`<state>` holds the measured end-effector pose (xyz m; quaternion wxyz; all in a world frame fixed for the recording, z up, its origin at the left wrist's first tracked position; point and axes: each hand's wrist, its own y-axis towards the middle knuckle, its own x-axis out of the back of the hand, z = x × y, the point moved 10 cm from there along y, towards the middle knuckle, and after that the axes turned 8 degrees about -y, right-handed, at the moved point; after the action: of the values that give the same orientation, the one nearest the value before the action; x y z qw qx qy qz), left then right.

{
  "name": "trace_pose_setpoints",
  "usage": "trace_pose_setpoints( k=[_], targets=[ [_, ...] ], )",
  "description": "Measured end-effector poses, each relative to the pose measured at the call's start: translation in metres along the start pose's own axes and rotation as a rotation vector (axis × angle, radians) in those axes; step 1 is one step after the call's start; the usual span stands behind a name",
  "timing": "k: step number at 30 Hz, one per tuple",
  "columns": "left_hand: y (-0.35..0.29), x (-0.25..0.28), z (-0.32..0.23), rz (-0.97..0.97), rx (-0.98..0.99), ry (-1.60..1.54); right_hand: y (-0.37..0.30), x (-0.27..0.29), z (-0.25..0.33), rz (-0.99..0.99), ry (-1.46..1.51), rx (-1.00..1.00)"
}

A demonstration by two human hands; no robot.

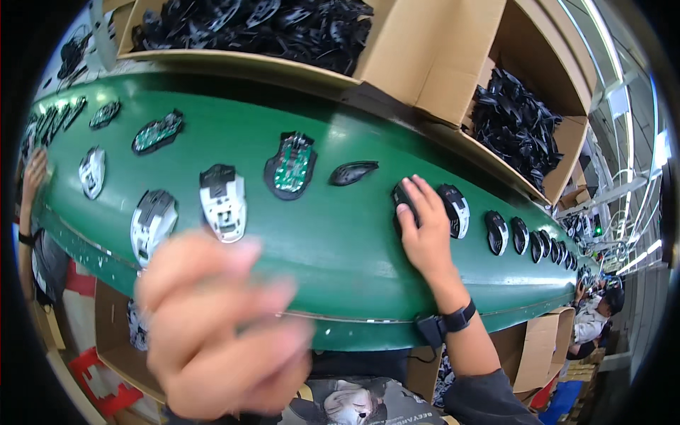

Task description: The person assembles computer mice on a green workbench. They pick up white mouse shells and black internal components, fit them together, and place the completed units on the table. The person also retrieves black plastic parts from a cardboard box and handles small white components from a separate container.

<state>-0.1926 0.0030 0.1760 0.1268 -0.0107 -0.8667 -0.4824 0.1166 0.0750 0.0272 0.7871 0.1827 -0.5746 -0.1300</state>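
Observation:
My right hand [427, 239] lies over a black computer mouse [399, 200] on the green belt, fingers curved round it and hiding much of it. Close to the camera, my left hand [219, 333] is raised above the near edge, its fingers bent and smeared by motion. Beyond it are white-and-black mouse shells [224, 207]. A mouse base with a bare green circuit board [292, 168] sits farther back, beside a loose black curved shell [353, 172]. Just right of my right hand stands a black mouse with a white side [455, 210].
More assembled mice [497, 232] line the belt [340, 262] toward the right. Two cardboard boxes of black plastic parts [258, 32] [517, 124] stand along the far side. A co-worker's hand [34, 173] is at the far left; another person [595, 319] works at the far right.

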Motion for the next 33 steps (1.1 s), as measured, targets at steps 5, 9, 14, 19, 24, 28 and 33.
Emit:
trace_pose_setpoints(
  k=[5,9,14,19,24,28,33],
  targets=[
    [-0.162,0.099,-0.015,-0.058,0.326,0.165,0.019,0.023,-0.013,0.101,-0.013,-0.079],
    [-0.386,0.17,0.037,-0.194,0.912,0.39,0.001,-0.007,-0.011,0.112,-0.119,0.013],
    [-0.746,0.257,0.045,-0.38,1.377,0.541,0.0,-0.015,-0.035,0.139,-0.038,-0.061],
    [-0.897,0.237,0.015,-0.592,1.563,0.453,0.006,0.005,-0.055,0.159,-0.048,-0.071],
    [-0.9,0.193,0.046,-0.628,1.541,0.228,0.005,0.019,-0.061,0.275,-0.024,-0.246],
    [-0.894,0.179,0.084,-0.527,1.561,0.18,-0.016,-0.011,-0.06,0.09,-0.183,-0.037],
    [-0.904,0.171,0.112,-0.636,1.578,0.046,-0.009,-0.005,-0.079,0.152,-0.064,-0.137]
  ],
)
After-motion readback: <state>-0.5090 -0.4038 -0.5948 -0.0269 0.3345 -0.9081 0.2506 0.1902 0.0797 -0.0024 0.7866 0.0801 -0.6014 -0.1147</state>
